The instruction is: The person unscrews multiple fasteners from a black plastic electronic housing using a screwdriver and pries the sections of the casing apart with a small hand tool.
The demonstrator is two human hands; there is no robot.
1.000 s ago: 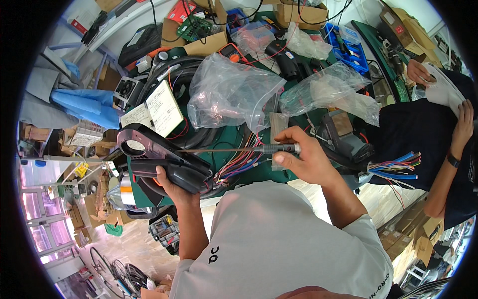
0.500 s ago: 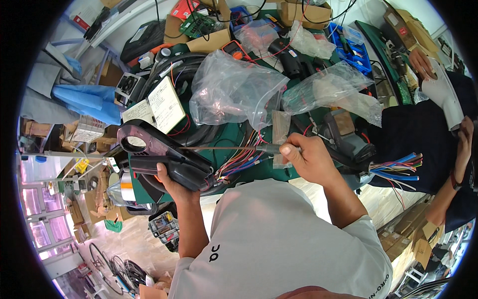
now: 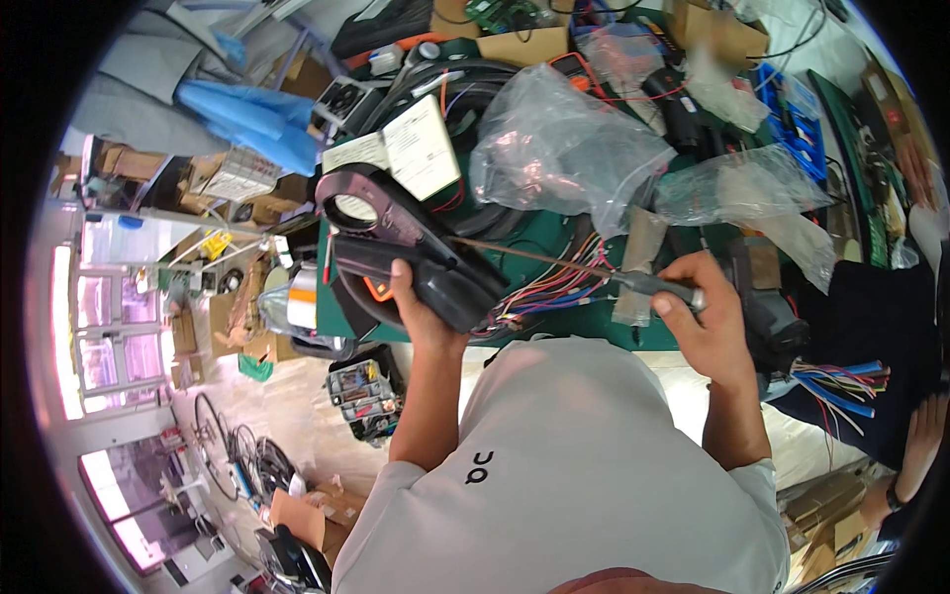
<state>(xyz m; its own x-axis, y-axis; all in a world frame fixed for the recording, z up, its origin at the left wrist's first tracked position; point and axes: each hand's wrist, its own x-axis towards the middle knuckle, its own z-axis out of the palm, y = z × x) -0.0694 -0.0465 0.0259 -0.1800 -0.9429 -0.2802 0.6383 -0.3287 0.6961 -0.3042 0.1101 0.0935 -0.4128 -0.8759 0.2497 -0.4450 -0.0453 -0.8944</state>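
My left hand (image 3: pixel 424 315) grips a black plastic housing (image 3: pixel 435 247) with a large round opening at one end, its thumb lying along the near side. Closed round the grey handle of a long-shafted screwdriver (image 3: pixel 638 283) is my right hand (image 3: pixel 708 315). The shaft slants up to the left, its tip at the far edge of the housing; whether it sits in a screw I cannot tell. Beside the housing's right end, a bundle of coloured wires (image 3: pixel 559 292) spreads over the green tabletop.
Behind the housing lie an open notebook (image 3: pixel 421 148), coiled black cable and clear plastic bags (image 3: pixel 564 148). A blue bin (image 3: pixel 792 119) stands at the back right. More coloured wires (image 3: pixel 841 386) jut out at right, near another person's arm (image 3: pixel 915 455). A toolbox (image 3: pixel 364 396) is on the floor.
My view has swung, so the whole scene sits further right. The screwdriver, level before, now slants with its handle lower than its tip. Both hands keep their grips.
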